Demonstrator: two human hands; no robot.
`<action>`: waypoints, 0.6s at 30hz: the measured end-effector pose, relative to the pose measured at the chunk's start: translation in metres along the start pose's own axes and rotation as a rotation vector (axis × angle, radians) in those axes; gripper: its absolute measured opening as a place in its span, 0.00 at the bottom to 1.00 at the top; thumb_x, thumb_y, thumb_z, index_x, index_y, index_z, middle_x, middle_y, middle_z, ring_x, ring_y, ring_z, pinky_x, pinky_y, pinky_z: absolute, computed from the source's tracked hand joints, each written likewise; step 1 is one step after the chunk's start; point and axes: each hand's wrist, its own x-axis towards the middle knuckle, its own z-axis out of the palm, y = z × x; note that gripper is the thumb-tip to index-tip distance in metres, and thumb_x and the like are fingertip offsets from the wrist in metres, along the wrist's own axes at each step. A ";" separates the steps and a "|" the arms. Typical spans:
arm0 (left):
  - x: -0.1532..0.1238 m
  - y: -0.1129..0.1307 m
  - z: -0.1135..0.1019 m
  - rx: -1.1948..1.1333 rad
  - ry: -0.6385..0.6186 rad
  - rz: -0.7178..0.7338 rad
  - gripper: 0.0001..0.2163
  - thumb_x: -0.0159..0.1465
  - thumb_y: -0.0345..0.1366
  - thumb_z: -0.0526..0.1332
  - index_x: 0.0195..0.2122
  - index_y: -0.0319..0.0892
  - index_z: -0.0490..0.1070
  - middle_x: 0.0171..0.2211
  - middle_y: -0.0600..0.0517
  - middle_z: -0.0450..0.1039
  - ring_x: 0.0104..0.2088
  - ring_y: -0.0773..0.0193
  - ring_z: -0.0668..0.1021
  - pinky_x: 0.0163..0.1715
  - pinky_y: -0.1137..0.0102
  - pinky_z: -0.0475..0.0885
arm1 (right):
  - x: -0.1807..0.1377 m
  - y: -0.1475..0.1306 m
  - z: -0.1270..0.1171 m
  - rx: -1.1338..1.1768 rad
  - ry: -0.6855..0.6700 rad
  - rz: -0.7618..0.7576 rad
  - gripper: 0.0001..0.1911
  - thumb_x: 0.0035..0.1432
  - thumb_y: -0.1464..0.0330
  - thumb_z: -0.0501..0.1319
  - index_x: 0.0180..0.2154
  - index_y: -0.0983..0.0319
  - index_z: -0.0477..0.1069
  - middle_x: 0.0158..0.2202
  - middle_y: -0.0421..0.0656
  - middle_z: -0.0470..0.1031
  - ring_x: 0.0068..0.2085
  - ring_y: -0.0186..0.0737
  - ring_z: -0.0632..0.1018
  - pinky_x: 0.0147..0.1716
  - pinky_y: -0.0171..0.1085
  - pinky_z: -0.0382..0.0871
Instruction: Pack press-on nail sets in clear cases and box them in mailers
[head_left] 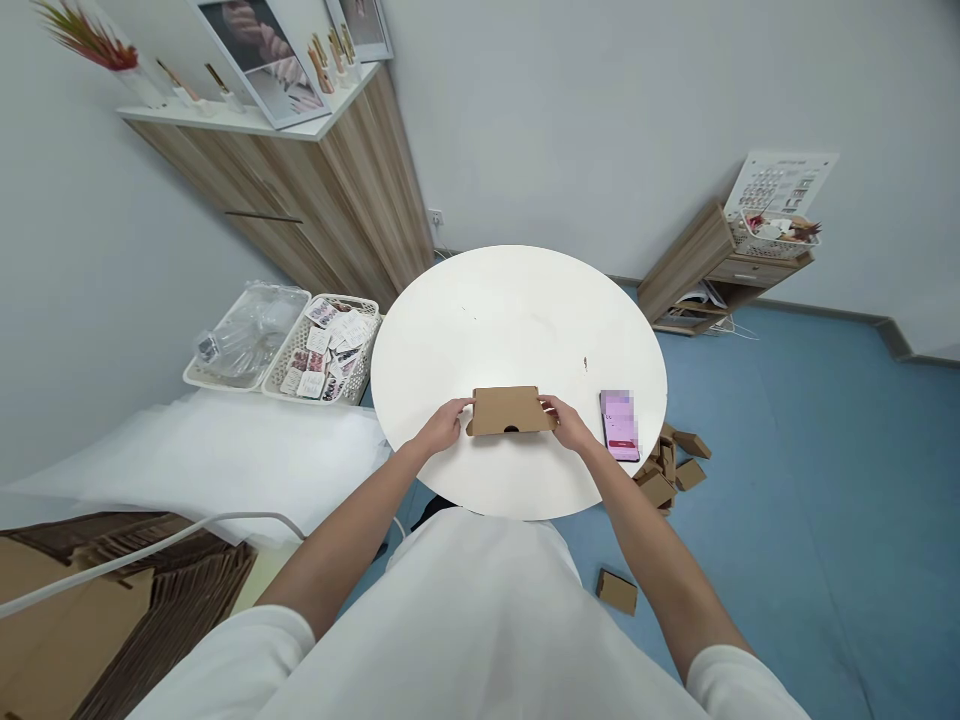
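Note:
A small brown cardboard box [506, 410] lies on the round white table [517, 310], straight in front of me. Its front edge has a dark half-round notch, and small flaps stick out at its two front corners. My left hand [444, 425] grips the box's left side, with the fingers bent against the edge. On the opposite side my right hand [566, 421] pinches the right edge near the corner flap. The undersides of the fingers are partly hidden. To the right of my right hand lies a phone [620, 425] with a lit purple screen.
Several folded cardboard boxes [660, 480] are piled on the floor at right, and one box [617, 592] lies apart. White baskets [330, 385] with cards and plastic bags stand left, above white sheeting [225, 455]. Flat cardboard [75, 630] is stacked lower left. A wooden cabinet [360, 190] stands behind.

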 end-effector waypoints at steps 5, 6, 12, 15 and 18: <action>-0.005 -0.001 0.005 -0.050 0.027 -0.125 0.24 0.54 0.26 0.47 0.53 0.44 0.60 0.51 0.48 0.64 0.46 0.61 0.71 0.48 0.64 0.65 | -0.018 0.007 0.003 -0.077 -0.031 0.009 0.40 0.41 0.79 0.49 0.58 0.54 0.48 0.53 0.46 0.59 0.47 0.39 0.69 0.44 0.43 0.64; -0.006 -0.001 0.007 -0.103 0.031 -0.170 0.24 0.55 0.27 0.47 0.54 0.44 0.59 0.51 0.48 0.64 0.47 0.61 0.71 0.48 0.64 0.65 | -0.021 0.006 0.004 -0.059 -0.037 0.022 0.40 0.41 0.78 0.51 0.58 0.54 0.47 0.54 0.47 0.58 0.48 0.40 0.68 0.44 0.43 0.64; -0.008 0.005 0.028 -0.293 0.127 -0.287 0.20 0.61 0.39 0.46 0.54 0.43 0.60 0.52 0.46 0.64 0.49 0.61 0.70 0.47 0.66 0.65 | -0.024 -0.002 0.021 0.262 0.111 0.131 0.18 0.51 0.62 0.52 0.45 0.59 0.61 0.47 0.46 0.66 0.44 0.39 0.70 0.39 0.39 0.65; -0.008 0.006 0.040 -0.246 0.128 -0.381 0.22 0.60 0.41 0.50 0.55 0.41 0.56 0.50 0.44 0.66 0.46 0.61 0.72 0.43 0.68 0.66 | -0.018 -0.001 0.035 0.315 0.213 0.282 0.15 0.49 0.59 0.54 0.37 0.60 0.60 0.39 0.44 0.68 0.37 0.37 0.72 0.34 0.37 0.66; -0.010 0.005 0.050 -0.186 0.124 -0.443 0.23 0.57 0.38 0.54 0.54 0.40 0.56 0.48 0.43 0.68 0.45 0.59 0.72 0.43 0.67 0.66 | -0.016 0.002 0.044 0.287 0.275 0.360 0.15 0.47 0.60 0.55 0.36 0.60 0.58 0.39 0.44 0.68 0.36 0.37 0.72 0.34 0.36 0.67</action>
